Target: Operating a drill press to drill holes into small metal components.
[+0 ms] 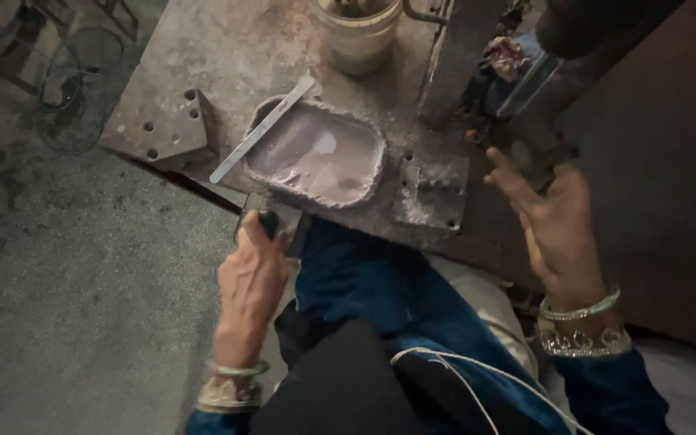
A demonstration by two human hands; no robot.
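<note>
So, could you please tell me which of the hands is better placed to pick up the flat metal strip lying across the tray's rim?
The left hand, probably. It sits just below the tray, on the side where the metal strip lies, though it grips a dark knob. The right hand is open, across by the machine.

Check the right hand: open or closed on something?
Open. The right hand has its fingers spread, nothing gripped, beside the dark machine part. The left hand grips a dark knob.
</note>
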